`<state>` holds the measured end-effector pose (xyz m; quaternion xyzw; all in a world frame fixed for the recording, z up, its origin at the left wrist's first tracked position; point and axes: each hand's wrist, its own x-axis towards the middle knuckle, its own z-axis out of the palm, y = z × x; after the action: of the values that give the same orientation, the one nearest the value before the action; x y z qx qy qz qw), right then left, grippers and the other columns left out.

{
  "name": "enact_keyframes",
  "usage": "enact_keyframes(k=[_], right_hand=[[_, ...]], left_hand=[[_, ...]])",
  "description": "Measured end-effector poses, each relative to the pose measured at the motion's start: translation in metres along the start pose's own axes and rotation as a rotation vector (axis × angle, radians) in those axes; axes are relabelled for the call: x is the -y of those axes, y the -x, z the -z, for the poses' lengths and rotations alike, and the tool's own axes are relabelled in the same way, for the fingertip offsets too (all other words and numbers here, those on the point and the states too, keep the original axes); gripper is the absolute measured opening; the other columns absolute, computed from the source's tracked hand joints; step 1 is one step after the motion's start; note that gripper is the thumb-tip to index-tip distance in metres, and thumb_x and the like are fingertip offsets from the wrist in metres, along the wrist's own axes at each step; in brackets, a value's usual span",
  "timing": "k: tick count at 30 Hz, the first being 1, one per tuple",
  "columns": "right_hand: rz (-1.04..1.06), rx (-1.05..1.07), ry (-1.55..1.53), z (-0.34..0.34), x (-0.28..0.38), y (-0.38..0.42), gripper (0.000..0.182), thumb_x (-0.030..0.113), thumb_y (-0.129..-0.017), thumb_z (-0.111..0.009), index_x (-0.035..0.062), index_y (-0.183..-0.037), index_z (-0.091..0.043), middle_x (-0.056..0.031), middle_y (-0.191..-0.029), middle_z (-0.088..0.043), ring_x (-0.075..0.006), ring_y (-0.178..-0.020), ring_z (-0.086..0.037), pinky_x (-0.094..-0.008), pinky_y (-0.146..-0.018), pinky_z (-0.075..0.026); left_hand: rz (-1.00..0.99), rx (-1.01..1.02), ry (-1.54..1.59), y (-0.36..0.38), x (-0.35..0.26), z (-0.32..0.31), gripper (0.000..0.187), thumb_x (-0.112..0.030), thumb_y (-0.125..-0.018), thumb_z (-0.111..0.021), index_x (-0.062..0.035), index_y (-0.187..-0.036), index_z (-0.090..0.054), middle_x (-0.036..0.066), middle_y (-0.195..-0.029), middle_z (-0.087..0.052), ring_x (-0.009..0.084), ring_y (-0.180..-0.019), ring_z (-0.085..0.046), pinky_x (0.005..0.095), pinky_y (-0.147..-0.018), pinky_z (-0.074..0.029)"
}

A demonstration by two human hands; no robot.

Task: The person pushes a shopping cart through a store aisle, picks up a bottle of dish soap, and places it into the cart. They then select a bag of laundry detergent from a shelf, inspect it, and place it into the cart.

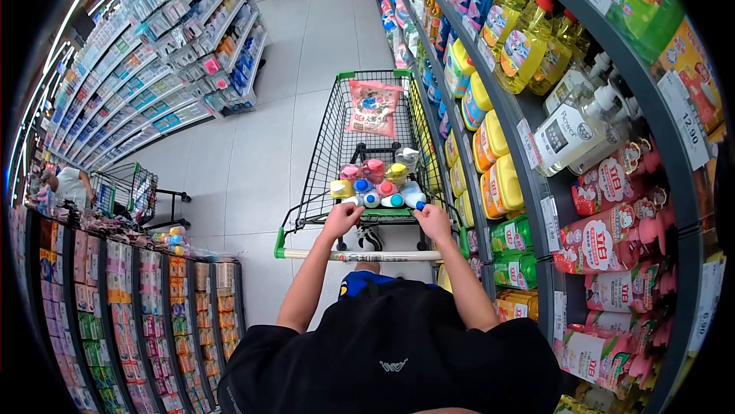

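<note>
A black wire shopping cart [314,150] with green corners stands in front of me, its pale handle bar [314,254] beneath my forearms. Both hands reach past the bar to a cluster of bottles at the cart's near end. My left hand [343,220] is closed at a white-capped bottle [354,201], beside a yellow container [341,189]. Closed fingers of my right hand [433,222] are at the blue cap of a white bottle [414,194]. Between them are several bottles with blue and teal caps [371,199]. Farther forward lies a pink bag [374,108].
Close on my right rises a shelf with yellow jugs [501,187], yellow oil-coloured bottles [528,39], clear pump bottles [568,135] and pink refill packs [605,242]. At left are packaged goods [115,284], another cart [126,188] and a person [73,187]. The tiled aisle [306,24] runs ahead.
</note>
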<state>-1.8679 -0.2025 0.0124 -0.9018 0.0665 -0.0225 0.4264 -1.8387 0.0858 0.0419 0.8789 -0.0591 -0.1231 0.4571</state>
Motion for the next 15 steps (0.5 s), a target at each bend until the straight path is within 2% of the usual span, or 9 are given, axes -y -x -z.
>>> enact_keyframes(k=[8, 11, 14, 15], right_hand=[[0.003, 0.008, -0.017, -0.0002, -0.0015, 0.0010, 0.036, 0.031, -0.079, -0.070, 0.0025, -0.062, -0.057, -0.0143, -0.058, -0.059, -0.0323, -0.057, -0.060, -0.0419, -0.054, -0.045], [0.015, -0.004, -0.010, -0.0032, -0.0050, 0.0009, 0.036, 0.030, -0.078, -0.072, 0.0036, -0.061, -0.056, -0.0110, -0.056, -0.057, -0.0290, -0.054, -0.058, -0.0395, -0.052, -0.044], [0.021, -0.004, 0.003, -0.0026, -0.0047, -0.0007, 0.036, 0.030, -0.078, -0.072, 0.0035, -0.061, -0.056, -0.0109, -0.056, -0.058, -0.0290, -0.054, -0.058, -0.0396, -0.052, -0.044], [0.016, -0.001, -0.001, -0.0019, -0.0040, 0.0001, 0.036, 0.030, -0.078, -0.072, 0.0035, -0.061, -0.056, -0.0109, -0.056, -0.058, -0.0290, -0.054, -0.058, -0.0397, -0.052, -0.044]], left_hand=[[-0.006, -0.010, -0.001, -0.0010, 0.0061, -0.0026, 0.039, -0.032, -0.091, -0.063, 0.0009, -0.070, -0.062, 0.008, -0.059, -0.062, 0.0160, -0.053, -0.057, 0.0320, -0.055, -0.046], [0.011, 0.016, 0.008, -0.0009, 0.0050, -0.0019, 0.035, -0.028, -0.092, -0.063, -0.0004, -0.071, -0.061, 0.004, -0.061, -0.062, 0.0094, -0.055, -0.056, 0.0277, -0.053, -0.044], [0.015, 0.020, -0.002, 0.0001, -0.0004, -0.0006, 0.035, -0.028, -0.092, -0.063, -0.0007, -0.071, -0.061, 0.003, -0.060, -0.062, 0.0092, -0.055, -0.056, 0.0277, -0.053, -0.044], [0.009, -0.002, 0.014, 0.0009, -0.0028, -0.0011, 0.037, -0.028, -0.091, -0.063, 0.0014, -0.069, -0.062, 0.006, -0.058, -0.060, 0.0132, -0.052, -0.055, 0.0309, -0.053, -0.045]])
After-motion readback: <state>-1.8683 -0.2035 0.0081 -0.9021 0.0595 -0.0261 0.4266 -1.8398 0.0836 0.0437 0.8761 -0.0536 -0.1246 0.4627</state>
